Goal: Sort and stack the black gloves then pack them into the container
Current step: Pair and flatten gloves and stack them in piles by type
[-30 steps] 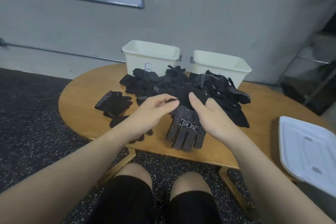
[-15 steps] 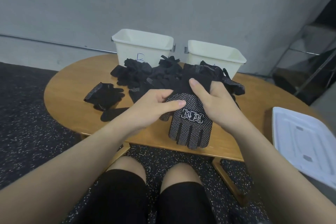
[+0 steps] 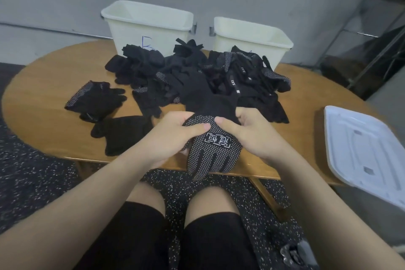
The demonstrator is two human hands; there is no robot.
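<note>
The rounded wooden surface [image 3: 43,129] carries a tangled heap of black gloves [image 3: 197,76] across its middle. Two cream plastic bins, the left bin [image 3: 149,26] and the right bin [image 3: 252,39], stand at its far edge. A small glove pile [image 3: 94,98] and a flat glove [image 3: 122,133] lie nearer left.

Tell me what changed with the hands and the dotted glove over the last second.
Both hands closed onto the dotted glove: the left hand and right hand went from loose fingertip contact to gripping its cuff end, thumbs meeting on top. The glove pile, both white bins and the lid stayed put.
</note>
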